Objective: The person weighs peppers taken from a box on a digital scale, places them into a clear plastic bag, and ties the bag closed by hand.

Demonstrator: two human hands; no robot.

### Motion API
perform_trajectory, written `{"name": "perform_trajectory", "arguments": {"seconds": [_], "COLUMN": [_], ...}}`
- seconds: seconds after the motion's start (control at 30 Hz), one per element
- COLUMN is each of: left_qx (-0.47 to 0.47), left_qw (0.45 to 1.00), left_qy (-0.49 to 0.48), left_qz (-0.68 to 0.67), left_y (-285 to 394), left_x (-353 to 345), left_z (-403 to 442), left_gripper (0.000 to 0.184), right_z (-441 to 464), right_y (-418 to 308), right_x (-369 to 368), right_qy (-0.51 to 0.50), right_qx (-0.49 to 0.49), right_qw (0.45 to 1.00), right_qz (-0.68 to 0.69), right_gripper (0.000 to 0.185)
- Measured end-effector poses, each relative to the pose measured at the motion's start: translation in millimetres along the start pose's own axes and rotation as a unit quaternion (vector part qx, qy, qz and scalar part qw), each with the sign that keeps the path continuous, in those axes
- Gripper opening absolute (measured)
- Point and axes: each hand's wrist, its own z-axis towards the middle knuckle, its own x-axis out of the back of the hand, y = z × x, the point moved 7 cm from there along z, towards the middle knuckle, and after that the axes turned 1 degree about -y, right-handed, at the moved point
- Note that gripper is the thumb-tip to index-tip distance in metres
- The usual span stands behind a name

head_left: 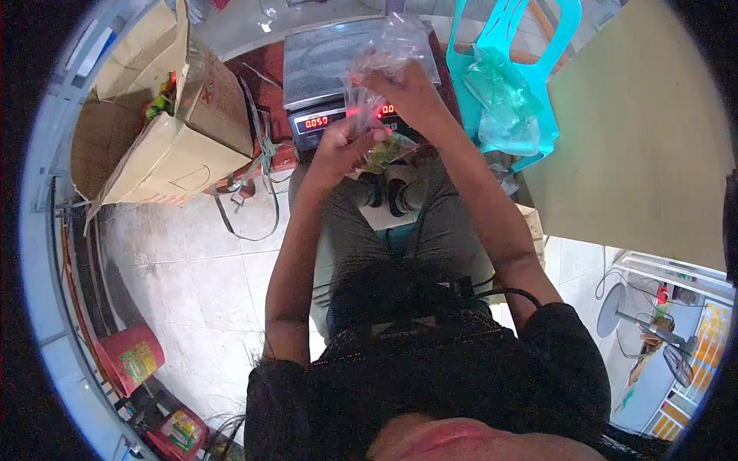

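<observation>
A clear plastic bag (390, 154) with green and reddish contents in its bottom hangs in front of a digital scale (315, 58). My left hand (344, 151) is closed around the bag's neck, just above the contents. Higher up, over the scale's plate, my right hand (407, 91) grips the bag's loose upper part, its fingers partly hidden by the crinkled film. Red digits glow on the scale's front, the left ones reading about 0.050. What exactly the green pieces are I cannot make out.
An open cardboard box (181, 146) with some green and red produce stands left of the scale. At the right, a turquoise plastic chair (546, 127) bears green and clear plastic bags (500, 96). A large tan board (638, 146) stands farther right. A strap (269, 165) dangles beside the box.
</observation>
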Motion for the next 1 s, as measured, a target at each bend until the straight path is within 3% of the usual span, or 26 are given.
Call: {"name": "perform_trajectory", "arguments": {"seconds": [0.07, 0.13, 0.2, 0.27, 0.37, 0.47, 0.57, 0.67, 0.77, 0.87, 0.9, 1.0], "left_qx": [-0.053, -0.033, -0.054, -0.113, -0.036, -0.131, -0.128, -0.221, -0.206, -0.129, -0.152, -0.181], "left_qw": [0.999, 0.998, 0.995, 0.987, 0.999, 0.985, 0.984, 0.944, 0.915, 0.950, 0.943, 0.932], "left_qy": [0.012, 0.015, 0.023, 0.038, 0.025, 0.055, 0.057, 0.093, 0.139, 0.091, 0.103, 0.117], "left_qz": [0.002, 0.041, 0.076, 0.106, 0.028, 0.095, 0.108, 0.228, 0.317, 0.269, 0.276, 0.291], "left_y": [-7.0, -18.4, -21.5, -18.8, -45.8, -39.3, -28.6, -2.4, -1.1, 6.2, 7.5, 7.5], "left_x": [4.6, 10.8, 13.4, 14.2, 20.0, 20.8, 16.7, 11.1, 13.4, 10.6, 10.1, 11.8], "left_z": [1.6, 3.7, 5.8, 6.3, 8.8, 8.7, 1.8, -6.9, -13.2, -13.2, -12.8, -10.9], "left_gripper": [0.024, 0.026, 0.027, 0.030, 0.032, 0.033, 0.031, 0.026, 0.021, 0.018, 0.018, 0.018], "right_z": [-2.8, -4.7, -4.2, -4.8, -5.1, 1.0, 16.9, 18.7, 5.3, -0.9, -2.5, -22.5], "right_y": [-6.3, -13.0, -10.7, -6.6, -15.1, -22.4, -17.0, -20.9, -40.6, -58.2, -41.5, -41.2], "right_x": [-2.3, -3.6, -2.6, -0.7, 2.1, 16.8, 35.5, 82.4, 127.0, 103.4, 90.9, 65.4], "right_qy": [-0.003, 0.008, 0.012, 0.006, 0.018, 0.112, 0.024, 0.130, 0.204, 0.066, -0.004, -0.056], "right_qx": [0.089, 0.159, 0.136, 0.040, -0.069, -0.033, -0.017, 0.044, 0.013, 0.028, -0.002, -0.004], "right_qw": [0.994, 0.982, 0.985, 0.998, 0.997, 0.986, 0.989, 0.989, 0.979, 0.995, 0.996, 0.989], "right_qz": [-0.058, -0.104, -0.102, -0.052, 0.038, 0.118, 0.148, 0.057, -0.023, -0.076, -0.090, -0.140], "right_gripper": [0.027, 0.028, 0.029, 0.030, 0.030, 0.024, 0.027, 0.014, 0.013, 0.019, 0.024, 0.025]}}
